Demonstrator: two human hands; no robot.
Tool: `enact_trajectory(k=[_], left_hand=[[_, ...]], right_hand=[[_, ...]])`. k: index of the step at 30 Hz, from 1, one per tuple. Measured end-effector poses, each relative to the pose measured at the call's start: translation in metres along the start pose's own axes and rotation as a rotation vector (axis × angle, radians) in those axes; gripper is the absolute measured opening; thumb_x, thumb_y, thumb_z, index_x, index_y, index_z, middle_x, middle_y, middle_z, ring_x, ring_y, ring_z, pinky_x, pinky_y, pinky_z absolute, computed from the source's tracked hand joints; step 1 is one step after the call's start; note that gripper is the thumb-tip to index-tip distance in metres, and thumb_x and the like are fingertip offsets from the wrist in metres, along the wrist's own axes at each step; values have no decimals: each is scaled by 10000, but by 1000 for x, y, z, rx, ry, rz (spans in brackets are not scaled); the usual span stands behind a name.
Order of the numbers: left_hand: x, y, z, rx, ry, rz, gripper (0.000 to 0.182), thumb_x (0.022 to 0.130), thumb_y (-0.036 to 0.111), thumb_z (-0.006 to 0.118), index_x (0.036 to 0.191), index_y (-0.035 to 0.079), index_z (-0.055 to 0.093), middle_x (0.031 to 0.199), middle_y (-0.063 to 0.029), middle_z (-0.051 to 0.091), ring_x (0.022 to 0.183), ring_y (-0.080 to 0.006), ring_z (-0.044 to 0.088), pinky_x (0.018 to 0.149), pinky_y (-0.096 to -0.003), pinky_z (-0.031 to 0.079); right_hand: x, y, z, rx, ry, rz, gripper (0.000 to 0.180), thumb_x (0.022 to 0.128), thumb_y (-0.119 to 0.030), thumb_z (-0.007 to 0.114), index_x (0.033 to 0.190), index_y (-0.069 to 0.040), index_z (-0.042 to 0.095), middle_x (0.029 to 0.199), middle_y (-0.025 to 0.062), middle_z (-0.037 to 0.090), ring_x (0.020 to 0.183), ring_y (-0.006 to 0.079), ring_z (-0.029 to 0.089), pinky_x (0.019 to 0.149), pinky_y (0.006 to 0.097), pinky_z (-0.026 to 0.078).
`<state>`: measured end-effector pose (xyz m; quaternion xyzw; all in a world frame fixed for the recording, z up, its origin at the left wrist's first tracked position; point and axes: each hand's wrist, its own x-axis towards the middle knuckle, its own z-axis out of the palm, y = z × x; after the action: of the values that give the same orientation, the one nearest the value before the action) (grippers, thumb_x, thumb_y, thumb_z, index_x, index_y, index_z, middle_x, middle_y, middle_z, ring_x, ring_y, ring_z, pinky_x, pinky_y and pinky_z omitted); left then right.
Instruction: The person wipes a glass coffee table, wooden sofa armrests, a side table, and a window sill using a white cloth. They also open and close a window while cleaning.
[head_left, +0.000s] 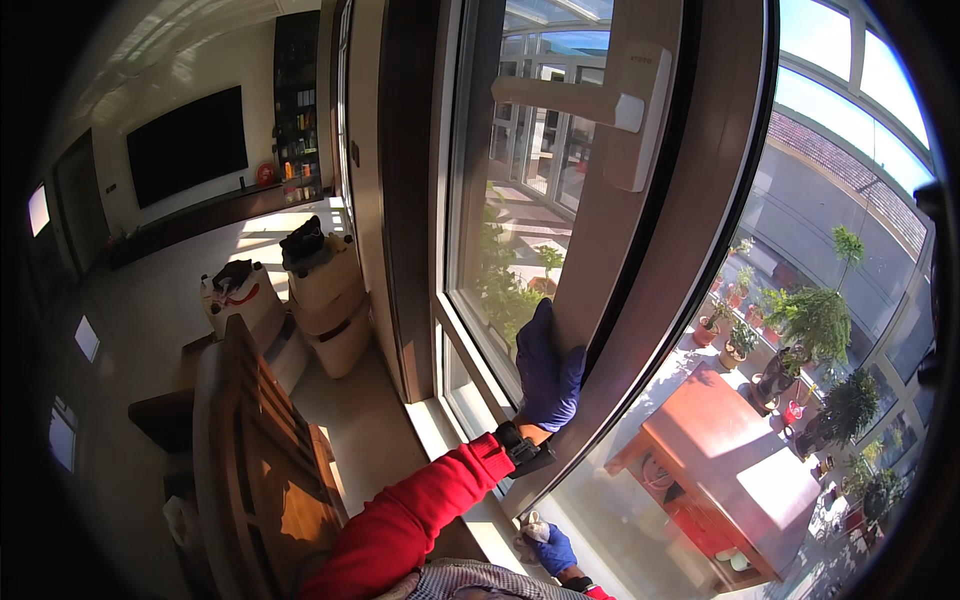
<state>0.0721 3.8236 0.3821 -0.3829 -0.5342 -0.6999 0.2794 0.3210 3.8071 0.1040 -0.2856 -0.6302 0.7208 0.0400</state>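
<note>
My left hand (546, 375), in a blue glove below a red sleeve and a dark wrist strap, rests against the frame of a glazed window sash (592, 247), its thumb apart from the fingers. A light lever handle (570, 100) is mounted on the sash above it. Lower down, my right hand (553, 551), also blue-gloved, is closed on a crumpled light cloth (531, 534) at the bottom corner of the frame, beside the pale sill (491, 534).
A wooden chair (225, 420) with a slatted back stands at the left, near two bulky cream containers (328, 300). A wall-mounted television (187, 146) hangs further off. Beyond the glass at right are a reddish wooden table (705, 420) and potted plants (814, 322).
</note>
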Motion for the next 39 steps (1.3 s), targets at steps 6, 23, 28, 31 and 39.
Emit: enact_trajectory(k=[6,23,28,31,39], left_hand=[[0,-4,22,34,26,-15,796,948,455,627,1487,-71,372,1325,-260,526,1205,-417,504,1046,-503,399],[-1,19,-284,841,-706,-80,673,916,410,705,1381,-27,492,1302,-206,562,1196,-374,539,1034,-460,426],[-19,75,-454,1359,-746,-455,871,860,511,722,1432,-69,414,1402,-243,502,1237,-397,524,1057,-466,424],[-45,111,-515,1476,-710,-823,995,848,584,710,1477,-92,339,1446,-293,459,1286,-419,510,1088,-470,425],[-86,137,-555,1226,-668,-1294,1237,845,568,738,1566,-95,-19,1549,-389,280,1406,-493,390,1170,-476,344]], right_hand=[[4,15,0,-132,69,-23,276,935,-262,756,1097,-53,677,941,31,724,837,127,678,774,289,560],[53,4,56,-95,-201,-7,371,850,-159,842,1150,-53,650,1065,37,717,965,143,676,868,308,566],[87,-47,137,22,-360,-43,299,871,-73,801,1124,-43,644,1033,71,722,949,168,695,833,319,585],[105,-98,212,-183,-421,-242,322,902,-114,780,1182,-71,628,999,45,721,841,155,702,712,296,595],[98,-189,446,-56,-1329,-620,391,920,-130,724,1255,-15,559,1186,89,632,1033,229,662,908,351,540]])
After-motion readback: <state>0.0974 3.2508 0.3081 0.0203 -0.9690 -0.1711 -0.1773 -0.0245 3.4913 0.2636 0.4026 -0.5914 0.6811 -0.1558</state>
